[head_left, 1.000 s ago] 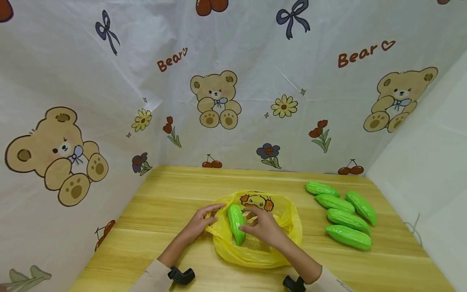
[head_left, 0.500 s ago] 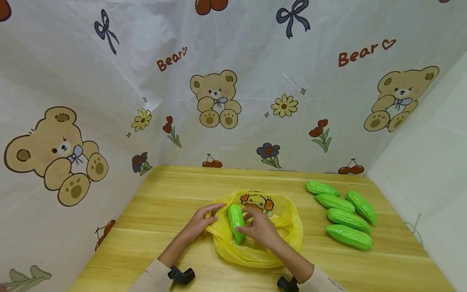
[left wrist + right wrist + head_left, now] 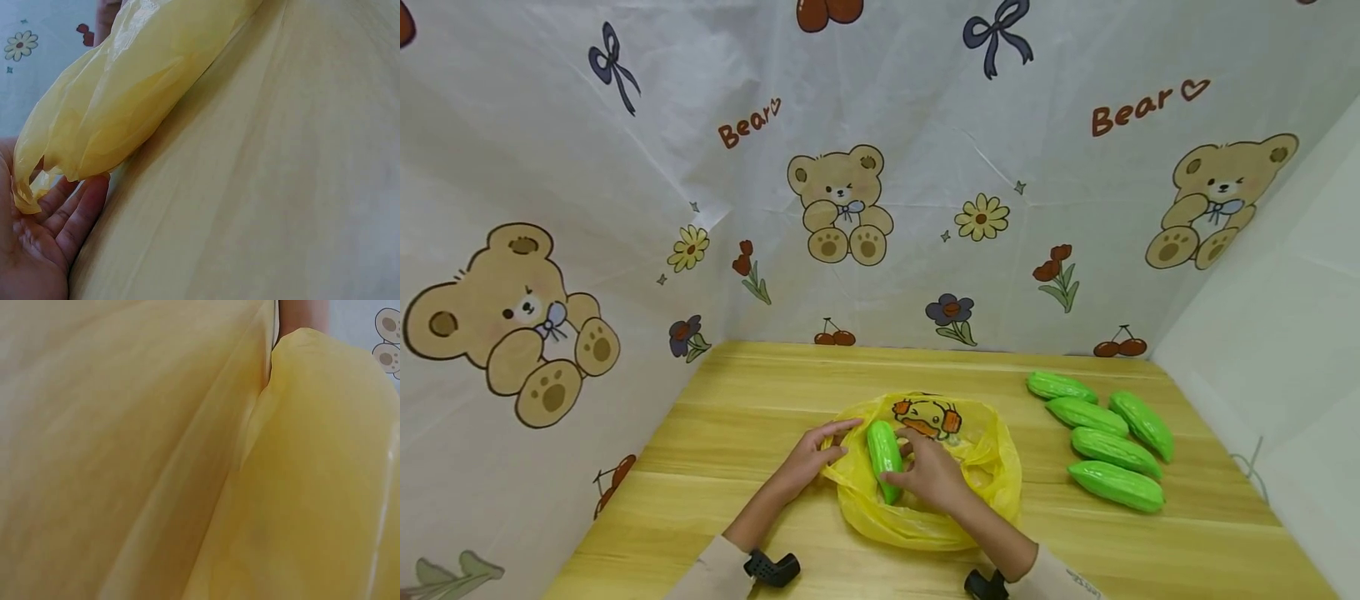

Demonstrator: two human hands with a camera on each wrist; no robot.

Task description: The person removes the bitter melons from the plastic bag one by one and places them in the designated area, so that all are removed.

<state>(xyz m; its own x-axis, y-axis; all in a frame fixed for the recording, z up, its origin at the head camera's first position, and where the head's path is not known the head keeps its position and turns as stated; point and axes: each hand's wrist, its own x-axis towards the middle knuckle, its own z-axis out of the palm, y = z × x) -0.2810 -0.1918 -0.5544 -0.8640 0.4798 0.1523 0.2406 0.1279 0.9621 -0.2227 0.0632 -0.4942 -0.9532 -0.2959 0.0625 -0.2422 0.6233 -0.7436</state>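
Observation:
A yellow plastic bag [image 3: 917, 529] with a duck print lies on the table, its mouth spread wide. Within it one bright green bitter melon [image 3: 883, 446] rests lengthwise near the left side. My right hand [image 3: 932, 475] reaches over the bag's near right rim, thumb across the melon and bent fingers along its right side. At the left rim is my left hand [image 3: 812, 454], thumb and forefinger extended against the plastic. In the left wrist view its loose fingers [image 3: 84, 209] touch the bag from below, a bag corner over the palm. The bag hides my right hand in the right wrist view.
Several more green bitter melons [image 3: 1116, 450] lie grouped on the wooden table [image 3: 752, 392] to the right of the bag. A cloth backdrop [image 3: 917, 250] with bears rises behind and at the left; a plain white panel [image 3: 1285, 317] borders the right.
My right hand has shifted slightly left, bringing its thumb farther over the bitter melon and its fingers nearer. The left hand, bag and outside melons stay in place.

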